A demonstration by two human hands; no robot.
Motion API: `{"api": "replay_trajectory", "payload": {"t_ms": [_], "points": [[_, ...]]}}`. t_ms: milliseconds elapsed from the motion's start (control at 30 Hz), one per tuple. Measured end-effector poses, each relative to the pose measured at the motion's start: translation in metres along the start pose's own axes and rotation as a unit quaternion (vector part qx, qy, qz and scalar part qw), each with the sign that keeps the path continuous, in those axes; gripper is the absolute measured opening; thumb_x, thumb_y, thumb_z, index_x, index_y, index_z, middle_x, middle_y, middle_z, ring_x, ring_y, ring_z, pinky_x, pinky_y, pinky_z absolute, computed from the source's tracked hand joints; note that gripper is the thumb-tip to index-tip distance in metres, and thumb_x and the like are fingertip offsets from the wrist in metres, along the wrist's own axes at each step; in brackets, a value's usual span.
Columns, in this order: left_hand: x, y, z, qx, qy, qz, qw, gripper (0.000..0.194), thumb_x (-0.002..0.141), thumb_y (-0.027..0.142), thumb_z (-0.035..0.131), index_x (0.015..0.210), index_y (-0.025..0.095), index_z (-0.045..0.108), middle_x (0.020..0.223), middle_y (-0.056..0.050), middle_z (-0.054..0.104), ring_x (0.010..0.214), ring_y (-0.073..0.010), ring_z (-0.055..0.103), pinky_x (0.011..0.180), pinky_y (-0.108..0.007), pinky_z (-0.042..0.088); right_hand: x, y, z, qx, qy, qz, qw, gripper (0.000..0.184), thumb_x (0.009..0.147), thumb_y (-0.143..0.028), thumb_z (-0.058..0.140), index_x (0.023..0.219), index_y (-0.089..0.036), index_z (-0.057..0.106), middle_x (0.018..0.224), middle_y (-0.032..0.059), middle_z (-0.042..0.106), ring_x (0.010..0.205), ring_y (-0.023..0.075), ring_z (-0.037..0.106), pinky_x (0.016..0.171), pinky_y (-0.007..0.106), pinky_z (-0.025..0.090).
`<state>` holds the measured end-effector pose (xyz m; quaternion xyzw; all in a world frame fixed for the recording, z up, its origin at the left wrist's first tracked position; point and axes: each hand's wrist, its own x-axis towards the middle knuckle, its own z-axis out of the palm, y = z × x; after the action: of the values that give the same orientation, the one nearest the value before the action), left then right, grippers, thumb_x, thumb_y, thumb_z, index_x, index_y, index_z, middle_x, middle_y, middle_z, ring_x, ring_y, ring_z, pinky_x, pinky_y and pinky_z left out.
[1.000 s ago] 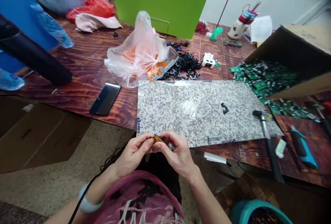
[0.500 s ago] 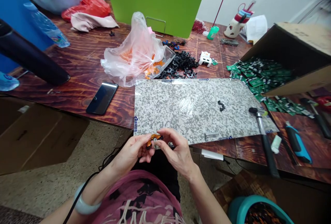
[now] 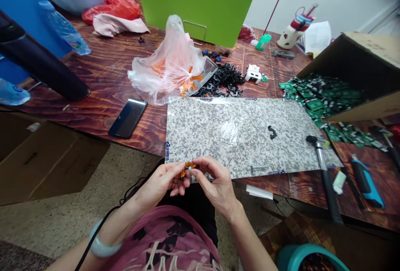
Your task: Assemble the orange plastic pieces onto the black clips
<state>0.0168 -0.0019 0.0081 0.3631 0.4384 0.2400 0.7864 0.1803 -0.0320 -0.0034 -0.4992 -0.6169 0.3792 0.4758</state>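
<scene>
**Fiddly little orange-and-black plastic part [image 3: 187,169], pinched up close**

So the left hand [image 3: 159,183] and right hand [image 3: 215,186] are both curled in on this part, fingertips gripping it from either side. It sits just over the near edge of a granite-print sheet [image 3: 218,137], which lies on the wooden bench [image 3: 93,83]. Pale bangle [image 3: 104,239] on the left wrist, with a black cord [image 3: 100,231] running across that forearm.

On the sheet itself there's a loose bunch of clear plastic pins [image 3: 233,129], one small black plastic piece [image 3: 272,132] and a metal bolt [image 3: 259,168]. Just past its far edge is a heap of black plastic parts [image 3: 221,81], beside a clear plastic bag [image 3: 165,66] with orange bits inside. A smartphone [image 3: 128,117] lies face up left of the sheet, close to the bench's near edge.

Toward the right end, green circuit boards [image 3: 318,100] spill out of a tipped cardboard box [image 3: 353,71]. A hammer [image 3: 325,175] lies across the sheet's right corner, with a blue utility knife [image 3: 365,189] just beside it. Down by the right knee there's the rim of a teal basin [image 3: 300,256], and I can't really make out what's in it from here.
</scene>
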Motion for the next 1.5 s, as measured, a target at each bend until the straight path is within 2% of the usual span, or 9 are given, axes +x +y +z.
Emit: {"api": "replay_trajectory", "payload": {"t_ms": [167, 300, 633, 733, 900, 1067, 1133, 1233, 1500], "points": [[-0.001, 0.002, -0.004, 0.142, 0.063, 0.096, 0.983, 0.032, 0.087, 0.042, 0.052, 0.1, 0.015, 0.061, 0.069, 0.0, 0.063, 0.052, -0.008, 0.047, 0.05, -0.018, 0.038, -0.001, -0.001, 0.0, -0.018, 0.019, -0.014, 1.0, 0.017, 0.082, -0.017, 0.063, 0.098, -0.019, 0.059, 0.083, 0.0005, 0.064, 0.065, 0.0089, 0.056, 0.063, 0.02, 0.048], [-0.002, 0.006, -0.002, 0.145, 0.045, 0.112, 0.982, 0.038, 0.086, 0.041, 0.053, 0.113, 0.015, 0.057, 0.079, -0.001, 0.063, 0.056, -0.0089, 0.048, 0.056, -0.02, 0.042, 0.001, -0.003, -0.001, -0.039, 0.018, -0.028, 0.999, 0.017, 0.081, -0.015, 0.062, 0.097, -0.019, 0.06, 0.082, 0.0002, 0.063, 0.063, 0.0089, 0.054, 0.061, 0.021, 0.047], [0.001, 0.009, 0.0, 0.09, 0.065, 0.107, 0.988, 0.033, 0.079, 0.041, 0.063, 0.102, 0.017, 0.064, 0.072, 0.002, 0.059, 0.054, -0.0091, 0.047, 0.054, -0.021, 0.041, 0.007, -0.014, -0.002, -0.021, -0.024, -0.019, 0.999, 0.01, 0.083, -0.021, 0.061, 0.094, -0.02, 0.063, 0.078, 0.001, 0.061, 0.064, 0.011, 0.053, 0.064, 0.025, 0.046], [0.001, 0.008, 0.0, 0.073, 0.081, 0.115, 0.987, 0.026, 0.077, 0.039, 0.065, 0.092, 0.017, 0.065, 0.073, 0.002, 0.059, 0.055, -0.008, 0.047, 0.054, -0.018, 0.041, 0.004, -0.012, -0.001, 0.03, -0.015, 0.01, 0.999, 0.015, 0.081, -0.021, 0.064, 0.096, -0.02, 0.063, 0.083, 0.0016, 0.063, 0.067, 0.011, 0.057, 0.065, 0.024, 0.048], [0.0, 0.006, -0.001, 0.087, 0.086, 0.124, 0.985, 0.025, 0.08, 0.039, 0.062, 0.091, 0.017, 0.066, 0.073, 0.002, 0.06, 0.056, -0.0085, 0.048, 0.054, -0.018, 0.041, -0.001, -0.007, 0.003, 0.135, -0.003, 0.051, 0.99, 0.013, 0.084, -0.022, 0.061, 0.097, -0.021, 0.062, 0.089, 0.0033, 0.065, 0.079, 0.014, 0.064, 0.071, 0.026, 0.052], [-0.002, 0.007, 0.001, 0.132, 0.077, 0.17, 0.973, 0.031, 0.081, 0.036, 0.062, 0.107, 0.018, 0.064, 0.084, -0.002, 0.065, 0.067, -0.0122, 0.054, 0.065, -0.021, 0.045, 0.0, -0.006, 0.0, 0.065, 0.024, -0.003, 0.998, 0.006, 0.083, -0.02, 0.062, 0.089, -0.02, 0.064, 0.082, 0.0029, 0.066, 0.077, 0.0146, 0.061, 0.068, 0.026, 0.05], [-0.002, 0.007, 0.002, 0.123, 0.054, 0.161, 0.978, 0.032, 0.079, 0.036, 0.065, 0.106, 0.018, 0.064, 0.089, -0.004, 0.066, 0.074, -0.0147, 0.057, 0.066, -0.022, 0.046, 0.001, -0.007, -0.001, 0.049, 0.024, -0.01, 0.998, 0.005, 0.084, -0.02, 0.061, 0.088, -0.021, 0.064, 0.08, 0.0028, 0.065, 0.074, 0.0142, 0.06, 0.066, 0.026, 0.05], [0.0, 0.006, 0.003, 0.117, 0.047, 0.139, 0.982, 0.029, 0.078, 0.036, 0.065, 0.101, 0.018, 0.066, 0.091, -0.004, 0.066, 0.067, -0.0128, 0.055, 0.061, -0.021, 0.045, 0.001, -0.005, -0.002, 0.066, 0.023, 0.008, 0.998, 0.006, 0.085, -0.021, 0.059, 0.089, -0.021, 0.063, 0.081, 0.0021, 0.064, 0.07, 0.0127, 0.06, 0.064, 0.025, 0.05], [0.008, 0.006, 0.004, 0.161, 0.05, 0.139, 0.976, 0.029, 0.084, 0.039, 0.058, 0.099, 0.016, 0.066, 0.063, 0.003, 0.056, 0.054, -0.0098, 0.048, 0.056, -0.02, 0.041, 0.003, -0.001, -0.002, 0.149, 0.002, 0.069, 0.986, 0.01, 0.089, -0.026, 0.053, 0.094, -0.02, 0.059, 0.079, 0.0011, 0.062, 0.067, 0.0114, 0.062, 0.062, 0.023, 0.052]]}}
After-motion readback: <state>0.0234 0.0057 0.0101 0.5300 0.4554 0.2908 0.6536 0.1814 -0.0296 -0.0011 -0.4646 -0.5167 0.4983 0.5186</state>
